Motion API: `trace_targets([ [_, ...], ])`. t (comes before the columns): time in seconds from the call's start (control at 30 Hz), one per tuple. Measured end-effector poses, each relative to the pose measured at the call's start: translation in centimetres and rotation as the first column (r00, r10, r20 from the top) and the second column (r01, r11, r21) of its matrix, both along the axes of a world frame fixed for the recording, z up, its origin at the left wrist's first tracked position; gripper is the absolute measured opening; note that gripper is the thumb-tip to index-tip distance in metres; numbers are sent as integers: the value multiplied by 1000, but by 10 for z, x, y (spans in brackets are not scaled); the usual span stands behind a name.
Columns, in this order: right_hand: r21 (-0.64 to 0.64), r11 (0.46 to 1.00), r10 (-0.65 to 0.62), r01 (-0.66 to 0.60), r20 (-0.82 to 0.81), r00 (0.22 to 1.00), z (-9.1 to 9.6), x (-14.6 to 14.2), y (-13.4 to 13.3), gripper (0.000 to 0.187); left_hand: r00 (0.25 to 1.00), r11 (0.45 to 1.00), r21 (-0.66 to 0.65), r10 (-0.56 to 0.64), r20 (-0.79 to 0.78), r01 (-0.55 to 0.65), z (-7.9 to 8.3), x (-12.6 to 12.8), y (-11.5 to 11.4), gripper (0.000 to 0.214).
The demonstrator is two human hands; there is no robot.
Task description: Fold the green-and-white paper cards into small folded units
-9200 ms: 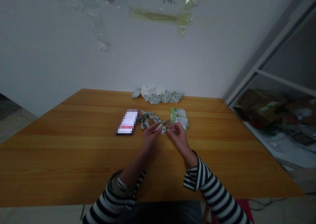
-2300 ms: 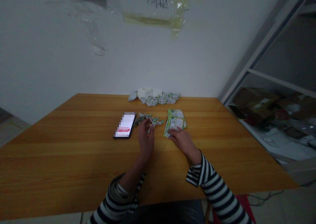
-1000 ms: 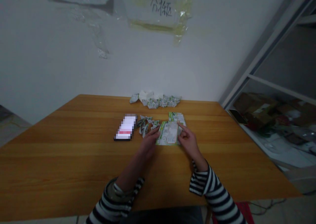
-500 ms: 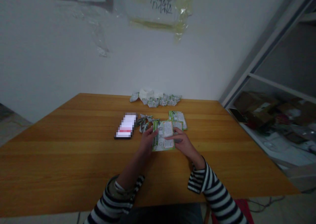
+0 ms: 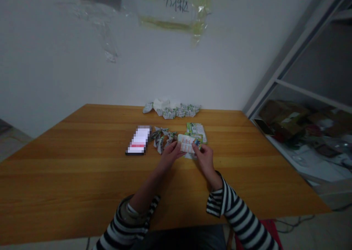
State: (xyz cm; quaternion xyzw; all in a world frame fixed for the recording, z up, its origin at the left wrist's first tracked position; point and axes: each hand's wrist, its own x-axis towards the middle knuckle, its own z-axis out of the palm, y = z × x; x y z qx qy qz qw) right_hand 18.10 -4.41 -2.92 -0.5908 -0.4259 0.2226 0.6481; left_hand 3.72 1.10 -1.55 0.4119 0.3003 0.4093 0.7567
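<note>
Head view: printed paper sheet (image 5: pixel 185 141), white with orange print, blue patch at right. Left hand (image 5: pixel 169 153) pinches its left end, right hand (image 5: pixel 205 156) its right, thumb on top; the sheet sits between both, nearer than the leaflets (image 5: pixel 197 128) on the table (image 5: pixel 110 180). Cardboard boxes (image 5: pixel 277 114), shelved: contents too dim to verify.

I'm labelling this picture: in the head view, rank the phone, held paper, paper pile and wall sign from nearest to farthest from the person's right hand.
From the right hand:
1. Held paper, in its grasp, extending to its left.
2. Paper pile, just beyond it.
3. Phone, well off to the left.
4. Wall sign, high up at the back.
</note>
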Motion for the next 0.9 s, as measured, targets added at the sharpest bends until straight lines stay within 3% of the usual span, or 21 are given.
trace_targets([
  [0.1,9,1000,6,-6,21,1000,2,-1,-1,40,1000,998,69,-9,-27,11,1,-2,-2,52],
  [0.27,-8,1000,20,-20,55,998,0,-1,-1,38,997,998,32,52,-54,-50,-1,-2,0,56],
  [0.77,-15,1000,-2,3,101,995,-2,0,-1,39,998,996,69,52,-45,-49,-4,-2,0,53],
  [0.9,40,999,-21,22,-19,1000,1,-2,-1,34,995,991,114,76,-64,-68,-5,-3,0,53],
])
